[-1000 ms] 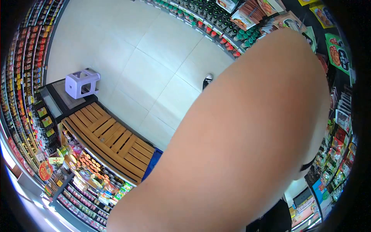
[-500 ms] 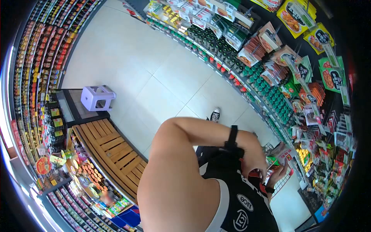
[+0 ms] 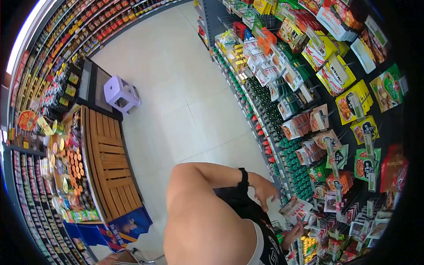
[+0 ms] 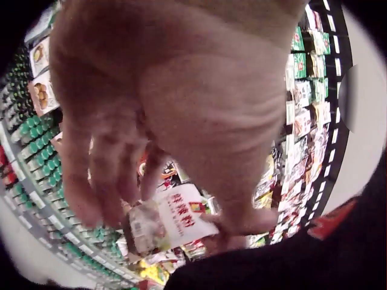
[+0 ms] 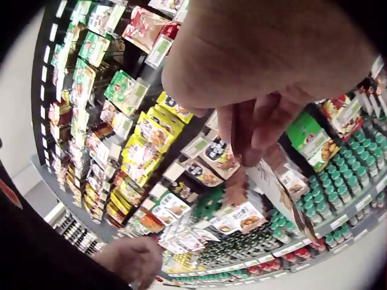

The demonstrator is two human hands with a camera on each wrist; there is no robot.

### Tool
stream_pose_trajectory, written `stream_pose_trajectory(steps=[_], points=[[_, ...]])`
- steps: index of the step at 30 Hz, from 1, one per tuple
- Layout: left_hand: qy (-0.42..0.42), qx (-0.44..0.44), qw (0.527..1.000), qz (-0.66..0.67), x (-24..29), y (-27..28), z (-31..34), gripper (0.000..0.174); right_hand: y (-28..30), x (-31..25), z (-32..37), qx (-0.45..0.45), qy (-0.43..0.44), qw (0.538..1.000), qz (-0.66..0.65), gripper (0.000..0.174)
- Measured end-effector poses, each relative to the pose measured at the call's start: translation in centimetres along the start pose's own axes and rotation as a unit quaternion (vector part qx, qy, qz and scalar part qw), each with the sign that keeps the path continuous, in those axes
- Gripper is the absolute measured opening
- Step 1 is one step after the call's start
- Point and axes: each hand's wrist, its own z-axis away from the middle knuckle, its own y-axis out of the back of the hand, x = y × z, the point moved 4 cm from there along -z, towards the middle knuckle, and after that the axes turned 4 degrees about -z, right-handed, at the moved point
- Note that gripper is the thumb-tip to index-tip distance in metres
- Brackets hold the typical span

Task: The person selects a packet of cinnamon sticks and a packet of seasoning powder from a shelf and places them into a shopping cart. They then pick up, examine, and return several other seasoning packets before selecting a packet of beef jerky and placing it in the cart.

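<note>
My right hand (image 3: pixel 292 235) pinches a flat white packet (image 3: pixel 296 210) in front of the shelf. In the left wrist view, the packet (image 4: pixel 172 220) has red characters on its front and a darker picture panel. The right wrist view shows it nearly edge-on under the fingers of my right hand (image 5: pixel 260 121). My left hand (image 3: pixel 264 189), a black band at its wrist, hovers near the packet with fingers loosely bent and nothing in them. Seen from the right wrist, my left hand (image 5: pixel 134 260) is apart from the packet.
Hanging pouches (image 3: pixel 338 75) and rows of green-capped bottles (image 3: pixel 300 170) fill the shelving at the right. A slatted wooden bench (image 3: pixel 108 159) and a purple stool (image 3: pixel 121 93) stand at the left, by stocked shelves. Pale floor tiles (image 3: pixel 176 119) run between.
The raised upper arm that filled the head view has lowered, bringing both hands into sight. The head view has turned, showing more of the right shelf. My left hand has moved forward toward the shelf.
</note>
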Motion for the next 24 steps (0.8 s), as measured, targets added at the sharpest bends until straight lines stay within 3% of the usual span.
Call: stream_pose_trajectory(steps=[1, 4, 5, 8, 9, 12, 13, 16, 19, 22, 24], points=[[-0.030, 0.132, 0.980, -0.142, -1.1, -0.2, 0.2, 0.093, -0.7, -1.5, -0.4, -0.023, -0.028, 0.998, -0.051, 0.040], [-0.002, 0.234, 0.948, -0.214, 1.5, -0.3, 3.5, 0.105, -2.5, -5.0, -0.7, -0.054, -0.074, 0.975, -0.201, 0.041], [0.007, 0.218, 0.953, -0.209, 1.6, -0.8, 2.8, 0.121, -2.8, -5.5, -0.9, -0.064, -0.067, 0.966, -0.241, 0.042], [-0.053, 0.262, 0.952, -0.148, 2.9, -1.7, 1.5, 0.132, -5.7, -10.3, -1.6, -0.101, -0.073, 0.934, -0.336, 0.054], [-0.108, 0.289, 0.939, -0.153, 3.4, -1.8, 1.2, 0.133, -6.5, -11.8, -1.8, -0.128, -0.084, 0.918, -0.366, 0.056], [-0.129, 0.275, 0.942, -0.143, 3.9, -1.8, -0.4, 0.125, -6.5, -11.8, -2.5, -0.154, -0.080, 0.898, -0.404, 0.068], [-0.155, 0.295, 0.922, -0.197, 4.1, -1.4, -0.3, 0.103, -6.5, -12.2, -2.6, -0.155, -0.064, 0.900, -0.403, 0.069], [-0.081, 0.224, 0.963, -0.123, 3.7, 0.2, -0.3, 0.069, -4.9, -11.7, -2.4, -0.122, -0.059, 0.915, -0.380, 0.075], [-0.093, 0.305, 0.927, -0.198, 3.0, 1.6, -0.5, 0.034, -3.9, -11.5, -2.0, -0.083, -0.065, 0.925, -0.365, 0.079], [-0.118, 0.325, 0.916, -0.204, 3.3, 2.3, -0.7, 0.025, -3.4, -12.4, -1.8, -0.076, -0.041, 0.931, -0.355, 0.081], [-0.131, 0.304, 0.919, -0.213, 4.3, 2.8, -0.8, 0.022, -2.1, -12.7, -1.9, -0.029, -0.020, 0.961, -0.275, 0.080]])
